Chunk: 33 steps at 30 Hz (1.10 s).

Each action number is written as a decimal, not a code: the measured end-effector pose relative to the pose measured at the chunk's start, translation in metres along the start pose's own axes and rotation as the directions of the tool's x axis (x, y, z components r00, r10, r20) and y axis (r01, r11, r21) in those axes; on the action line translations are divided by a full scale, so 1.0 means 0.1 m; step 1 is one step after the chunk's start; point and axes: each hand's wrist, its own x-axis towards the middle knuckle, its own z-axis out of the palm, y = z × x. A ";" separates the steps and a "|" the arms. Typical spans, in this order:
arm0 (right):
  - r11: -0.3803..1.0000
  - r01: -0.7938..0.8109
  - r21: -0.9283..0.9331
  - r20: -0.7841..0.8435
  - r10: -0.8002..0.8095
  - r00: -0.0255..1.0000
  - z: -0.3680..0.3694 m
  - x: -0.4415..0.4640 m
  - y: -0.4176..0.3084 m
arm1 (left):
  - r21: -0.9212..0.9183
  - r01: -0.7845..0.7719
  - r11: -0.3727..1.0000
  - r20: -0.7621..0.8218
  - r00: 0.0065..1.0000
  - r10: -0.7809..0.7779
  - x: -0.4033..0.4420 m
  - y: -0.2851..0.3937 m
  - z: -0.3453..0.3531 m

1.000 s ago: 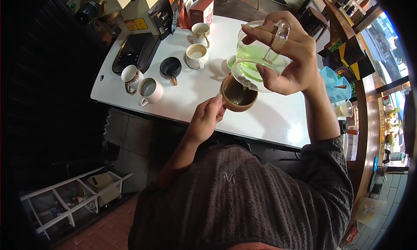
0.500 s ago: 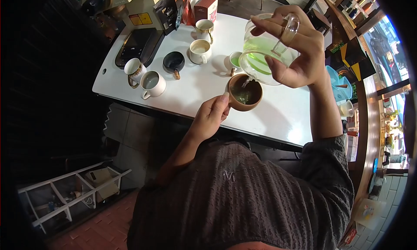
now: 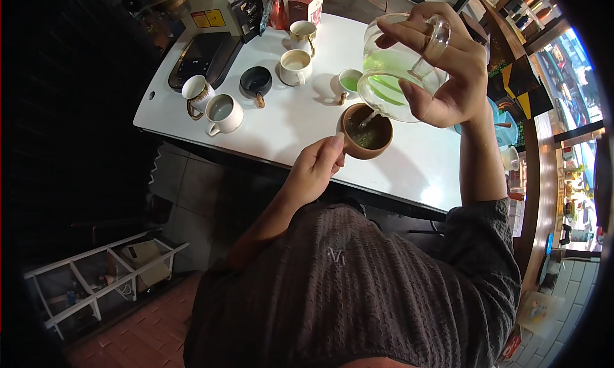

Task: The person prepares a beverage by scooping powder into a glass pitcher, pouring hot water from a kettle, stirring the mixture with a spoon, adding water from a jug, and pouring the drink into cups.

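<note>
My left hand (image 3: 318,162) grips the handle of a brown cup (image 3: 363,152), held over the near edge of the white table. Greenish liquid shows inside it. Above and to the right, my right hand (image 3: 451,67) is closed around the handle of a clear glass pitcher (image 3: 391,61). The pitcher is tipped to the left, with pale green liquid in it. A thin stream runs from its lip into the brown cup. Just behind stands a small white cup (image 3: 349,81) with green liquid and a brown handle.
On the white table (image 3: 268,138) stand a dark cup (image 3: 256,83), a cream mug (image 3: 295,67), a gold-trimmed mug (image 3: 302,37), a grey-lined mug (image 3: 224,114) and a patterned mug (image 3: 197,93). A black-based machine (image 3: 203,60) and a red box (image 3: 306,7) stand at the back.
The pitcher and brown cup have shifted slightly right in view. Liquid keeps streaming from the pitcher into the cup. Both hands keep their grips.
</note>
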 end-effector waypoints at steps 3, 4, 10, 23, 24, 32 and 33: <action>1.000 0.022 -0.001 -0.006 -0.022 1.000 0.01 -0.01 -0.01 | 0.018 -0.023 1.000 -0.013 1.000 0.023 -0.02 0.02 0.02; 1.000 0.020 0.000 -0.004 -0.020 1.000 0.01 -0.01 -0.01 | 0.024 -0.033 0.999 -0.015 0.999 0.034 -0.03 0.02 0.02; 1.000 0.024 0.009 -0.009 -0.024 1.000 0.01 -0.02 -0.01 | 0.016 -0.044 0.999 -0.021 0.999 0.044 -0.06 0.06 0.03; 0.994 0.066 0.089 -0.088 -0.058 0.994 0.10 -0.08 0.03 | 0.111 -0.031 0.993 0.018 0.999 0.029 -0.05 0.03 -0.05; 0.991 0.079 0.112 -0.140 -0.063 0.988 0.12 -0.08 0.05 | 0.109 -0.031 0.994 0.022 0.999 0.029 -0.05 0.02 -0.03; 0.988 0.115 0.103 -0.181 -0.095 0.979 0.10 -0.12 0.08 | 0.040 -0.078 0.996 -0.047 0.996 0.080 -0.01 -0.03 0.03; 0.989 0.099 0.110 -0.173 -0.079 0.982 0.10 -0.12 0.07 | 0.039 -0.079 0.996 -0.047 0.996 0.081 -0.01 -0.03 0.03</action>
